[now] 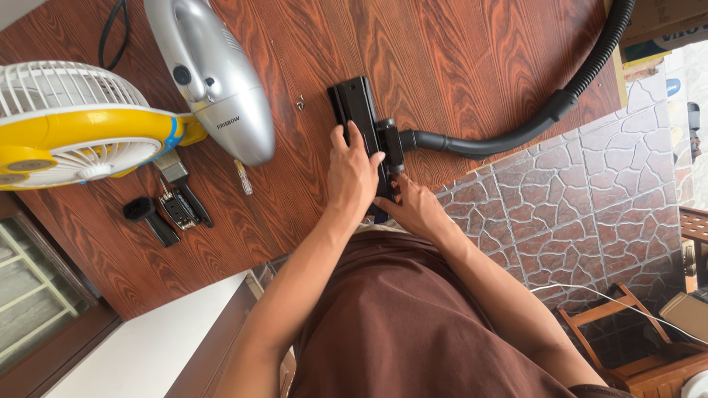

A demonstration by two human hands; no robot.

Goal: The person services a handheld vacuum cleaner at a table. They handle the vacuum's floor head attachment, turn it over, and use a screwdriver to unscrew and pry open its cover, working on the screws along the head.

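Hands (352, 173) on hard black floor nozzle (363, 118)

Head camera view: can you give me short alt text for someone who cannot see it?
Two bare hands, left hand and right hand, grip a black plastic vacuum floor nozzle joined to a black ribbed hose, lying on a dark wood-grain table. To the left lie a silver handheld vacuum body, a yellow and white fan and small black attachments.
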